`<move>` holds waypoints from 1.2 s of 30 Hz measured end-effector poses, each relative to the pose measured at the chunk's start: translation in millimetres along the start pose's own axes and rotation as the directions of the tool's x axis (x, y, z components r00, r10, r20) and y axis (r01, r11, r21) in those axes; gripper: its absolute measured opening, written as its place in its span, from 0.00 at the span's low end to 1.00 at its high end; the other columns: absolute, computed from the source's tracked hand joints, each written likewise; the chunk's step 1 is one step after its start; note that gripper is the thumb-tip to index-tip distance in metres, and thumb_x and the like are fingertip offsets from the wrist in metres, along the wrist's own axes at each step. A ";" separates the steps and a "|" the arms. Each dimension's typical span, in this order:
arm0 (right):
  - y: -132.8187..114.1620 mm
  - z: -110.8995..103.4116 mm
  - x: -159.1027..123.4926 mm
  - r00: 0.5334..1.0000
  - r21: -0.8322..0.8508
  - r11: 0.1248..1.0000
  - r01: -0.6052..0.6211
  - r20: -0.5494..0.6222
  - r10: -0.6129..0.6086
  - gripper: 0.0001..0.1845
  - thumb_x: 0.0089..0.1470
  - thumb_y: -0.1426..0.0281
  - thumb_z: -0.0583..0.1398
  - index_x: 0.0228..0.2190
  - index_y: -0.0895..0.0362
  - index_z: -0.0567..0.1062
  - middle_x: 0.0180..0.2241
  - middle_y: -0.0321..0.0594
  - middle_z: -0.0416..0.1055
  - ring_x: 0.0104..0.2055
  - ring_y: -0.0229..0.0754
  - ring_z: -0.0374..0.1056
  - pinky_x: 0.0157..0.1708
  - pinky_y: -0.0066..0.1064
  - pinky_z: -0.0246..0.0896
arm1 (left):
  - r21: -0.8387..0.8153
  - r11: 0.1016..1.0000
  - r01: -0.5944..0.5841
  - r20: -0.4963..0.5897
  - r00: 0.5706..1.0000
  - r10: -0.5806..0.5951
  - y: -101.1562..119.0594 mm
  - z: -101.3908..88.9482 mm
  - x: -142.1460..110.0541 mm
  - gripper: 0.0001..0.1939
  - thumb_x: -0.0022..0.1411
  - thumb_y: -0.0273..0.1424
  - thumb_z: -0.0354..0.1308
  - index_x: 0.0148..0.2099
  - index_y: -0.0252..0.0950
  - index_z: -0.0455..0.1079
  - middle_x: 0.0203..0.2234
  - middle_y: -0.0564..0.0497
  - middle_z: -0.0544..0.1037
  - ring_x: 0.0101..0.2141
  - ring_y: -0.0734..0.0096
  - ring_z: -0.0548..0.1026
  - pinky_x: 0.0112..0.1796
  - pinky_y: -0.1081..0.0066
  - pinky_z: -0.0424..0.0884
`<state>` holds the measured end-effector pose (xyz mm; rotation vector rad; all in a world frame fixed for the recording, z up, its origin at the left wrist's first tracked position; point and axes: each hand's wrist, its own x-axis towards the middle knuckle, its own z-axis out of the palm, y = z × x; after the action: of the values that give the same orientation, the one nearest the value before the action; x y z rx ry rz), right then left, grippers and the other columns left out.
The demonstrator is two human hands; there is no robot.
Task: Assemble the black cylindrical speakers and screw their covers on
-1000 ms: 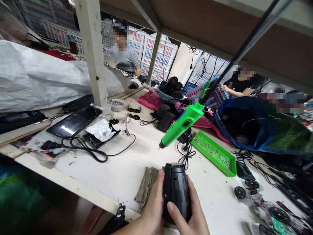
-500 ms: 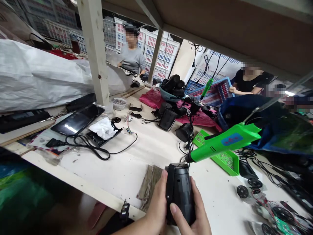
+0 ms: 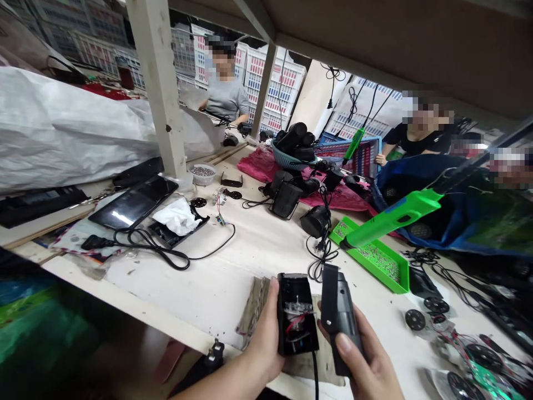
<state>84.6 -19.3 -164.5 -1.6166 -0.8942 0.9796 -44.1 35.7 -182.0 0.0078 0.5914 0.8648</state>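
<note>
My left hand (image 3: 266, 336) is closed around one half of a black plastic housing (image 3: 308, 340), its hollow side facing me. Inside that half sit a small motor-like part (image 3: 297, 306) and red wires, and a black cord (image 3: 316, 371) runs down from it. In my right hand (image 3: 368, 355) is the other housing half (image 3: 345, 308), with a black bracket (image 3: 330, 291) along its side. The two halves are apart, side by side above a worn grey-brown cloth (image 3: 252, 311). A green electric screwdriver (image 3: 393, 218) hangs just beyond my right hand.
A green tray (image 3: 402, 286) of small screws lies beyond the hands. Loose wired parts (image 3: 470, 355) spread at the right. A phone (image 3: 135, 203) and an opened black shell (image 3: 170, 236) lie left. Two co-workers face the bench; a wooden post (image 3: 156, 89) rises at the left.
The housing, earlier one closed body between both hands, is now parted into two halves, one in each hand. The hanging screwdriver has swung away to the right and turned.
</note>
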 end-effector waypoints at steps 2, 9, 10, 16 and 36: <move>0.0 -10.9 4.1 0.996 0.038 0.997 -0.073 0.047 0.071 0.43 0.43 0.52 0.66 0.58 0.54 0.63 0.57 0.48 0.67 0.59 0.59 0.62 0.59 0.52 0.55 | 0.003 1.000 0.023 -0.009 1.000 -0.023 2.1 0.3 -0.9 0.36 0.64 0.55 0.43 0.45 0.27 0.76 0.31 0.40 0.82 0.41 0.53 0.79 0.47 0.60 0.69; 2.3 -31.7 3.1 0.993 -0.151 0.986 -0.064 -0.107 0.048 0.43 0.43 0.48 0.64 0.57 0.53 0.64 0.58 0.45 0.66 0.62 0.59 0.57 0.61 0.51 0.51 | -0.024 0.999 0.025 -0.072 0.997 -0.027 6.9 -7.9 -0.5 0.36 0.61 0.57 0.48 0.47 0.28 0.75 0.33 0.40 0.82 0.38 0.55 0.79 0.41 0.62 0.72; 3.5 -36.1 3.8 0.990 -0.177 0.980 -0.085 -0.130 0.062 0.45 0.41 0.47 0.64 0.57 0.54 0.64 0.58 0.46 0.66 0.61 0.60 0.58 0.60 0.51 0.53 | -0.019 1.000 0.015 -0.057 0.998 -0.016 7.2 -9.2 -0.2 0.36 0.60 0.56 0.48 0.48 0.27 0.74 0.35 0.40 0.82 0.37 0.56 0.79 0.40 0.63 0.72; 15.7 -63.8 19.1 0.966 -0.295 0.949 -0.107 -0.255 0.030 0.52 0.39 0.45 0.64 0.59 0.60 0.60 0.60 0.52 0.61 0.61 0.60 0.57 0.60 0.49 0.51 | -0.081 0.997 -0.012 0.001 1.000 0.012 9.4 -12.3 -0.5 0.32 0.64 0.52 0.48 0.50 0.26 0.72 0.37 0.38 0.81 0.35 0.58 0.79 0.40 0.62 0.73; 57.0 -78.8 60.5 0.941 -0.750 0.662 0.003 -0.222 -0.257 0.53 0.44 0.43 0.57 0.61 0.67 0.57 0.58 0.62 0.62 0.58 0.63 0.60 0.53 0.51 0.58 | -0.070 0.997 -0.026 0.013 1.000 0.027 9.0 -13.4 0.7 0.33 0.64 0.52 0.47 0.50 0.26 0.73 0.39 0.37 0.80 0.35 0.57 0.79 0.41 0.61 0.73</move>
<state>185.6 -6.7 -216.9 -2.2683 -1.2588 0.1979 -56.8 39.2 -191.4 -0.0415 0.5484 0.9104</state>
